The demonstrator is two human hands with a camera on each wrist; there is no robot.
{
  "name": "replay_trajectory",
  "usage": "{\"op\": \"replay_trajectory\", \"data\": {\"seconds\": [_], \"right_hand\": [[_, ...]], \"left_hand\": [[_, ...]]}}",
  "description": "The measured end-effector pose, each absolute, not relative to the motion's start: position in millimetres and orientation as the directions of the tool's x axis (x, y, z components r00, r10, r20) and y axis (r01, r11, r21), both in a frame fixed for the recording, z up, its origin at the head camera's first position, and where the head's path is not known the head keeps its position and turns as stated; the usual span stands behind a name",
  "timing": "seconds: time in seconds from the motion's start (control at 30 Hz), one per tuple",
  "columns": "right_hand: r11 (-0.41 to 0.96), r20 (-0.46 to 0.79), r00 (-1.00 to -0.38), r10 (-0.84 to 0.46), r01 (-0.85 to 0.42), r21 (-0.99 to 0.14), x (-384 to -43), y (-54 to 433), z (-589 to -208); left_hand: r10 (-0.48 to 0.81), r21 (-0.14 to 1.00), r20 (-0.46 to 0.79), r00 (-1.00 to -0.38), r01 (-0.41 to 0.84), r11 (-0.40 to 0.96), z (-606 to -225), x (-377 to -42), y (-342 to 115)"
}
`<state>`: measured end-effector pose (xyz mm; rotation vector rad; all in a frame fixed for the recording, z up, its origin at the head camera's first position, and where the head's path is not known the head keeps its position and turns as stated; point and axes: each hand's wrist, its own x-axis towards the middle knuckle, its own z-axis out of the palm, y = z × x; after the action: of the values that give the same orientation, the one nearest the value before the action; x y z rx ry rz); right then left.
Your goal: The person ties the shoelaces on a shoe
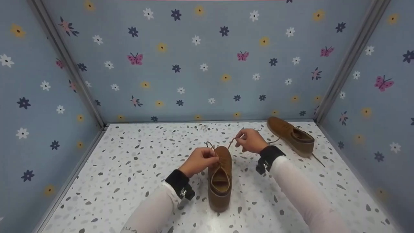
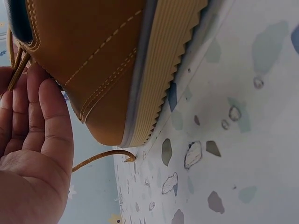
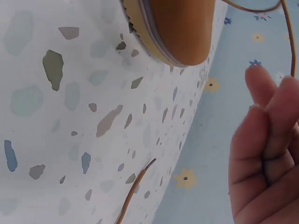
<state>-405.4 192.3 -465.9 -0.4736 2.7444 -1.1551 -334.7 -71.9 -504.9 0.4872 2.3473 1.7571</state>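
Note:
A brown lace-up shoe stands upright on the speckled surface, toe pointing away, between my two hands. My left hand is over the lacing, pinching a brown lace between thumb and fingers; a loop of it rises past the toe's left side. To the right of the toe, my right hand pinches another stretch of lace, which runs from the shoe up to its fingertips. In the right wrist view, the shoe's toe appears at the top. The lacing is partly hidden behind the left hand.
A second brown shoe rests at the back right, its laces loose on the white speckled surface. One lace tip lies below the right hand. Blue flowered panels rise at the back and both sides.

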Motion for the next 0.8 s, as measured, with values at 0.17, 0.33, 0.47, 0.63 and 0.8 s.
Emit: {"op": "replay_trajectory", "data": {"seconds": [0.17,0.33,0.47,0.63,0.8], "right_hand": [[0.575,0.014,-0.977,-0.211,-0.135,-0.807,-406,200,-467],[0.544,0.077,-0.993,-0.086,-0.112,-0.832,-401,200,-471],[0.514,0.132,-0.991,-0.016,-0.121,-0.849,-401,194,-475],[0.386,0.082,-0.996,-0.019,-0.083,-0.919,-403,186,-477],[0.257,0.014,-0.999,-0.048,-0.026,-0.966,-405,183,-475]], "left_hand": [[0.352,0.954,0.058,-0.934,0.156,0.257,-505,-335,-72],[0.354,0.955,0.058,-0.934,0.155,0.254,-504,-335,-71],[0.348,0.952,0.052,-0.936,0.152,0.266,-504,-335,-71],[0.342,0.949,0.047,-0.939,0.149,0.278,-505,-334,-70],[0.354,0.950,0.056,-0.934,0.159,0.270,-504,-333,-69]]}}
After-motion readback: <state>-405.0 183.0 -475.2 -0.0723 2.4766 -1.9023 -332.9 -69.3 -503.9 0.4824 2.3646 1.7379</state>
